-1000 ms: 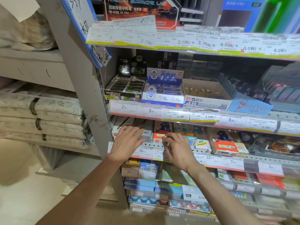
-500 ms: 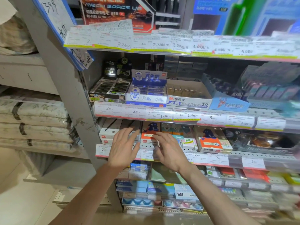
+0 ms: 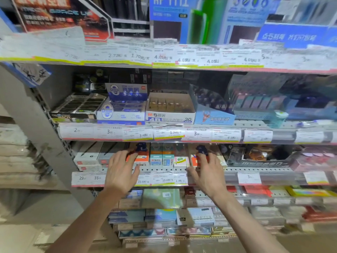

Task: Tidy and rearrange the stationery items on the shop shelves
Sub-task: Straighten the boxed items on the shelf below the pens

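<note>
From where I watched, the job looked barely under way, as I judged it. On the left, the white boxes (image 3: 87, 157) at the end of the middle shelf (image 3: 255, 169) sat square to the edge. My left hand (image 3: 121, 172) lay with fingers spread and fairly straight, tips on the orange-fronted box (image 3: 141, 158), grasping nothing. Just right of it, the small teal boxes (image 3: 161, 159) stood upright in a row that already seemed neat. My right hand (image 3: 207, 173) was loose too, fingers reaching onto a second orange box (image 3: 196, 160), the thumb at the shelf lip; I could not tell whether it pressed or merely touched. Further right, the dark packets (image 3: 259, 154) were too blurred to read, and looked to me still jumbled. The shelves above and below showed no hand near them, so I took most of the tidying to remain.

The unit was grey perforated metal, its edges lined with price labels (image 3: 162, 179). Above stood an open eraser carton (image 3: 170, 110); below lay flat packs (image 3: 160, 198). Left of the upright (image 3: 36, 128), pale bundles (image 3: 14, 161) were stacked over a light floor
</note>
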{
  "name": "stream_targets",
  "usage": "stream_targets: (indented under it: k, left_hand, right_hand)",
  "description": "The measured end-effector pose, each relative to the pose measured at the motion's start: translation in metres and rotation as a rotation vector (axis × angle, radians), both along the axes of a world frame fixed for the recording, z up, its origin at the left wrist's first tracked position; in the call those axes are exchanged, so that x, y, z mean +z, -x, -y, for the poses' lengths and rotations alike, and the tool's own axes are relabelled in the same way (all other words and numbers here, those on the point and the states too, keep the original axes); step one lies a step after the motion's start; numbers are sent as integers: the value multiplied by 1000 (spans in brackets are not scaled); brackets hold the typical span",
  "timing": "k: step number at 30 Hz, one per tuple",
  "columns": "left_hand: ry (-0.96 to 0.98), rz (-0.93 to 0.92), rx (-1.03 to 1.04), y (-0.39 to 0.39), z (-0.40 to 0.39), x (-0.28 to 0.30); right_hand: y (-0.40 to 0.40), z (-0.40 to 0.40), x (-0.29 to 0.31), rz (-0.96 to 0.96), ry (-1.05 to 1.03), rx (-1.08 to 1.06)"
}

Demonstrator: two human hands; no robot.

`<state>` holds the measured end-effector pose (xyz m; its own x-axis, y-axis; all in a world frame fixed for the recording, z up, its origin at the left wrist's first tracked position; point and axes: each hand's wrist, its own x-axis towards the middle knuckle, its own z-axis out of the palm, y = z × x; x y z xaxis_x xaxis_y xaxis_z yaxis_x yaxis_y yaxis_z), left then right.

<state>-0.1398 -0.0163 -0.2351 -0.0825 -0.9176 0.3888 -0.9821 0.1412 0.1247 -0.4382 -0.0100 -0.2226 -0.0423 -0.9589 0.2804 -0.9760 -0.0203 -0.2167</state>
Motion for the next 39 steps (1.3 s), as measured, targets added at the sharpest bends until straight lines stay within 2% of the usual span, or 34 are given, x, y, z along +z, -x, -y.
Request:
stream_targets:
  k: [9,19,23,27,33,39]
  left_hand:
    - [-45,-115,-6,-4,-7,11]
    - [3,-64,37,-46,-3,10]
    - [1,-67,-38,-61,-3,9]
    - [-23,-104,-92,-73,0,8]
    - [-48,-156,-104,-75,0,6]
    - [-50,-136,-125,-78,1,2]
  right_hand:
    - [-7,-3,4,238,-46,-45]
    - [-38,-23,-5,395,230,35]
    - [-69,-25,-1,413,288,117]
    - [-115,-18,2,390,299,252]
    - [-183,-3,2,265,158,301]
    - [-180,14,11,103,-36,352]
